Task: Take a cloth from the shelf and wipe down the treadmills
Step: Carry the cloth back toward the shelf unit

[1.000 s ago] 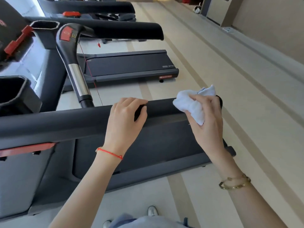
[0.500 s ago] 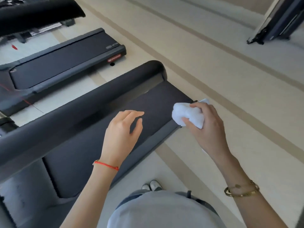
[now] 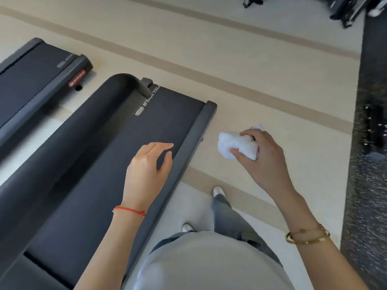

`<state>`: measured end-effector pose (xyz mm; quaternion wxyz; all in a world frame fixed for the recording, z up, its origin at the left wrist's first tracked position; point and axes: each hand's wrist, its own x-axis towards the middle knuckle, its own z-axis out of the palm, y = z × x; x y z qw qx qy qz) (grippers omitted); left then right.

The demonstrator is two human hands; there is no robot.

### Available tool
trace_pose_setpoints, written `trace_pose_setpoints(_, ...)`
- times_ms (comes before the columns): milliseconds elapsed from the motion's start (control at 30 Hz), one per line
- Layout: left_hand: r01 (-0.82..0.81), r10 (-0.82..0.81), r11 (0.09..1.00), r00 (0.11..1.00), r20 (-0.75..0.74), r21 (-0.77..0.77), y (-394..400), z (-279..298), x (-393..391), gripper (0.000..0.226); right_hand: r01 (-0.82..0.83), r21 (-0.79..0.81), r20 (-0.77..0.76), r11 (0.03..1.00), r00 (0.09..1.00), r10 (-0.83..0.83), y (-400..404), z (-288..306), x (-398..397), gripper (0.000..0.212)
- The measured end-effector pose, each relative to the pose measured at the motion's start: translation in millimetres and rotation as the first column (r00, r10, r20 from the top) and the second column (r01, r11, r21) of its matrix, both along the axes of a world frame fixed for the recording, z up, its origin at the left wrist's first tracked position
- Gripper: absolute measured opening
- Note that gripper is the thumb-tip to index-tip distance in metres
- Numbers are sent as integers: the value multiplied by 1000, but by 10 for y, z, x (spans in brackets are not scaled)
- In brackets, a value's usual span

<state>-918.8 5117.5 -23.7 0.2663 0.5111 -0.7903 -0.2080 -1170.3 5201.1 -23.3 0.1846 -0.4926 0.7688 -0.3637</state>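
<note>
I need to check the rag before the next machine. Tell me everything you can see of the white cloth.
The white cloth is a small, soft-looking rag, bunched into a crumpled wad. The right hand grips it, fingers over the top and thumb beneath, with a corner poking out behind. It is held in the air above the pale floor, just right of the nearest treadmill's side rail, touching nothing but the hand. No stains show.

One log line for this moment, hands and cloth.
right hand: gripping white cloth, above floor | left hand: empty, open over treadmill | wiping: none
</note>
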Motion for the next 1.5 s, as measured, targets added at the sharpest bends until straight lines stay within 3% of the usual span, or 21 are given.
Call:
trace_pose_setpoints(267,58,-58,998,998,-27,3,-763,-94,-909,23,71,28,11,997,997,-71,-557,-102,-900,27)
trace_pose_setpoints(800,0,4,999,997,-79,53,-2267,-79,-3242,23,56,47,7,997,998,-57,-2139,-66,-3249,32)
trace_pose_setpoints(1067,-47,51,998,995,-87,49,-3593,-227,-4174,24,28,46,13,999,1000,-29,-3551,-247,-4194,29)
trace_pose_setpoints(1500,-79,81,996,995,-61,32,-6044,-56,-5495,24,-38,7,1,999,999,38,-6174,-23,-5557,30)
